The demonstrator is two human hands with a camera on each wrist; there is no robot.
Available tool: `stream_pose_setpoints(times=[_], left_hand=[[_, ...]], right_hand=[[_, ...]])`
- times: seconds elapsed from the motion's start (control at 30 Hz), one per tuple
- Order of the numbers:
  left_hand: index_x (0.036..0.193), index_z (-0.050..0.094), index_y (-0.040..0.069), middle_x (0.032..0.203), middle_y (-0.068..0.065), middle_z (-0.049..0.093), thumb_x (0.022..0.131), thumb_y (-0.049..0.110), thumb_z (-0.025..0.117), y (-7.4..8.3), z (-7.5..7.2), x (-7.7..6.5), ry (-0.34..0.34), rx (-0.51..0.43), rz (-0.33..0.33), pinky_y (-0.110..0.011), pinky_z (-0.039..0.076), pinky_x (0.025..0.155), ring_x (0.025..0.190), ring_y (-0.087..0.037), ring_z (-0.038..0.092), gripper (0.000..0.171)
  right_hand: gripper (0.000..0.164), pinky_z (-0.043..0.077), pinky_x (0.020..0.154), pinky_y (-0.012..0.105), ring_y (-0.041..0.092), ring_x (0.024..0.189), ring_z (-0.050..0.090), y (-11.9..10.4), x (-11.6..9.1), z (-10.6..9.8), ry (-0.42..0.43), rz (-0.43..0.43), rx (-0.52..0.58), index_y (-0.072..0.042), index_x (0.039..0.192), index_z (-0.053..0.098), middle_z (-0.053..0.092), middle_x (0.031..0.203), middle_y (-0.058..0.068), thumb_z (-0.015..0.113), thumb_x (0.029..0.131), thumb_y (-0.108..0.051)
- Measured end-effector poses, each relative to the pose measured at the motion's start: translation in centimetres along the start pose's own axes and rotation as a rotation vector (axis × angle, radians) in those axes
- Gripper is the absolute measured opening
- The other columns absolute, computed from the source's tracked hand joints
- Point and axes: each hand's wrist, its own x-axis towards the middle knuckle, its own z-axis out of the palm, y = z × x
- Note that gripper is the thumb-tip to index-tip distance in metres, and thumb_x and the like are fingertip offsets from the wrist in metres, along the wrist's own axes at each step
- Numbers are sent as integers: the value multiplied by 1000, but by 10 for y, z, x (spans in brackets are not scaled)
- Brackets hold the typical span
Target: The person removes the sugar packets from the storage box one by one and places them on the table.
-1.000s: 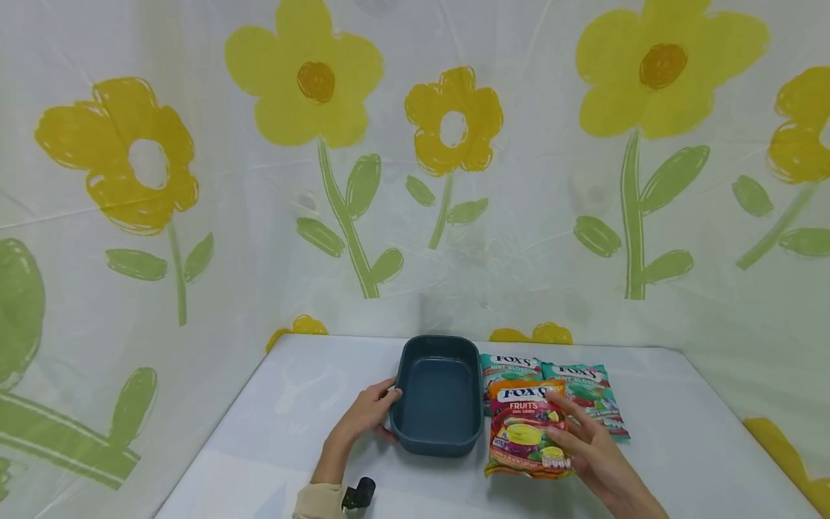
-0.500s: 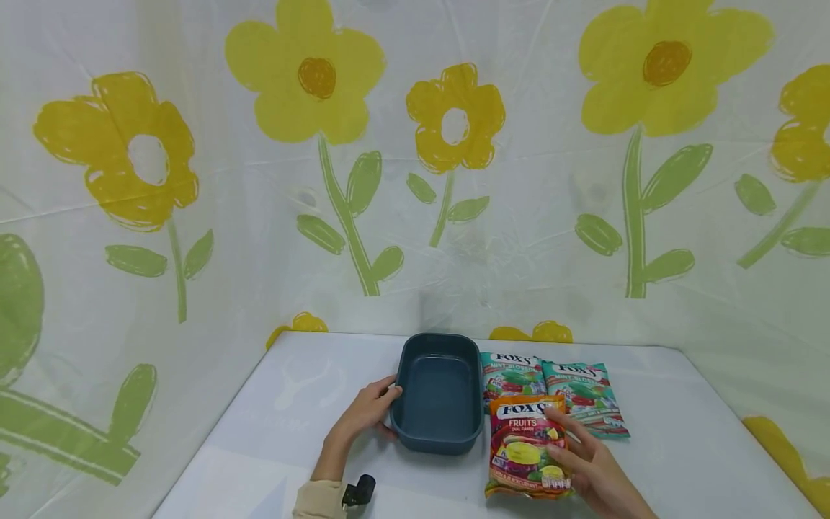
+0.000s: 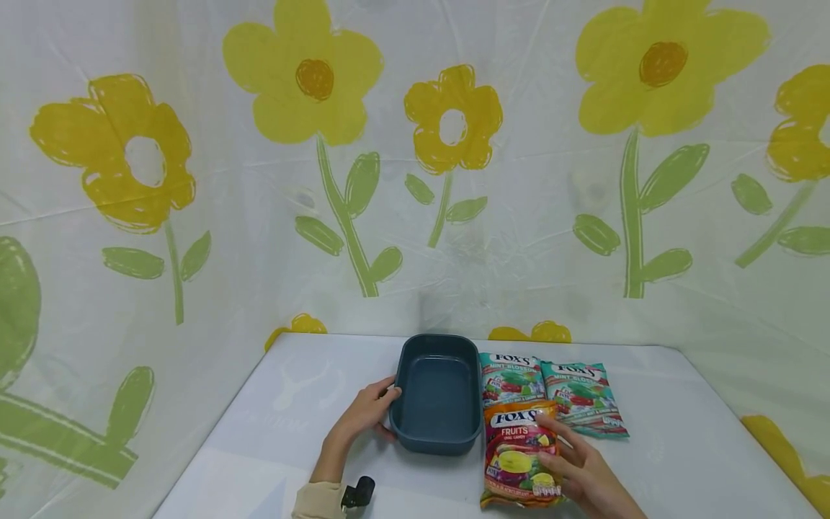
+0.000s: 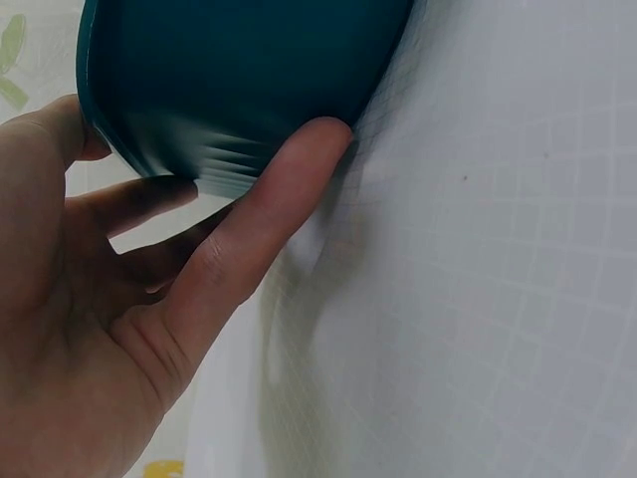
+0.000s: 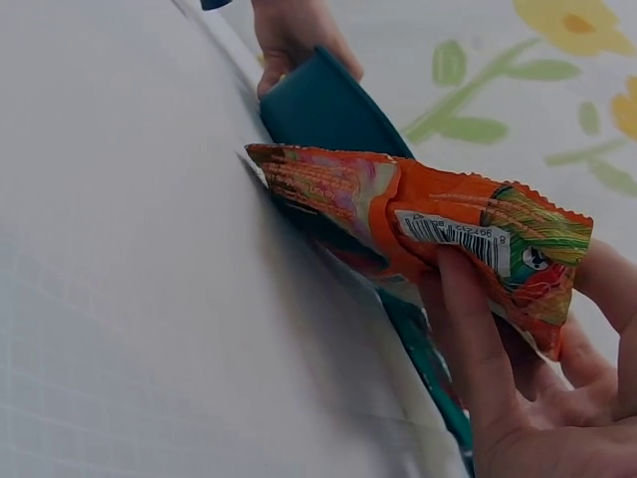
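Note:
A dark teal rectangular dish (image 3: pixel 436 445) sits at the middle of the table, with nothing in it. My left hand (image 3: pixel 368 412) grips its left side; in the left wrist view, the thumb lies along the wall of the dish (image 4: pixel 249 80) and the other fingers curl round its edge. My right hand (image 3: pixel 586 472) holds an orange and red bag of Fox's Fruits candy (image 3: pixel 515 461) by its right edge. The right wrist view shows the bag (image 5: pixel 338 189) edge-on, close over the table, its barcode facing the fingers.
Two green bags of Fox's Mint Blossom candy, a left one (image 3: pixel 511 378) and a right one (image 3: pixel 586 404), lie to the right of the dish. The fruit bag overlaps the left one's lower edge. Flower-printed cloth (image 3: pixel 519 274) surrounds the white table (image 3: pixel 305 389).
My right hand has brought the fruit candy bag down and slightly left, toward the table's front, uncovering more of the mint bags. The left hand and the dish have stayed put.

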Motion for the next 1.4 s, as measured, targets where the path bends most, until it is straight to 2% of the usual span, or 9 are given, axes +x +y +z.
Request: stream_pose_setpoints(times=[0.17,0.3,0.5,0.73,0.8,0.93,1.03,1.17,1.4], left_hand=[[150,37,3,146,-33,42,103,37,47,0,0,0,1,16,-5,-40,61,82,58,-28,72,59],[150,37,3,146,-33,42,103,37,47,-1,0,0,2,16,-7,-41,61,82,58,-28,72,59],[151,36,3,147,-33,41,103,38,47,0,0,-1,9,24,-15,-43,60,87,58,-28,72,60],[150,36,2,145,-34,42,103,36,47,2,1,-2,11,17,-13,-38,62,71,63,-27,73,60],[150,36,1,143,-34,45,103,36,47,3,2,-2,7,17,-5,-38,62,73,63,-28,72,59],[151,35,2,142,-33,46,103,35,46,4,2,-3,1,11,-4,-40,62,73,63,-28,72,59],[151,36,2,142,-33,46,103,35,46,4,2,-3,2,16,-10,-43,62,77,62,-27,72,59],[150,36,3,142,-33,46,103,35,47,2,1,-2,4,18,-8,-44,61,80,62,-27,72,59],[150,37,2,134,-31,53,102,38,49,-1,1,-1,7,17,-8,-41,62,78,65,-26,72,61]], right_hand=[[74,55,97,48,27,114,58,1,2,2,9,1,-29,-25,157,21,23,154,31,62,96,-36],[75,55,97,48,27,114,58,1,3,3,14,-5,-51,-24,157,21,25,153,32,62,96,-37],[77,58,91,48,29,115,58,0,3,1,4,-29,-204,-19,156,20,26,151,35,62,95,-39],[81,58,89,43,32,117,56,-3,0,-3,-96,-116,-420,-5,156,13,28,148,39,62,96,-29],[83,58,89,44,35,116,55,-5,-1,-2,-67,-109,-483,-5,156,14,31,146,38,65,95,-30],[85,55,88,54,44,114,55,-10,-3,0,73,-57,-626,-10,154,25,41,142,33,71,89,-40],[84,54,86,60,48,115,55,-11,-5,0,129,-61,-700,-8,151,31,40,143,33,73,87,-42],[83,55,85,60,48,116,56,-12,-7,-1,149,-95,-757,-6,149,35,38,145,34,74,85,-41],[82,56,83,58,48,117,55,-9,-8,-6,146,-69,-736,-7,148,37,39,146,32,73,85,-43]])
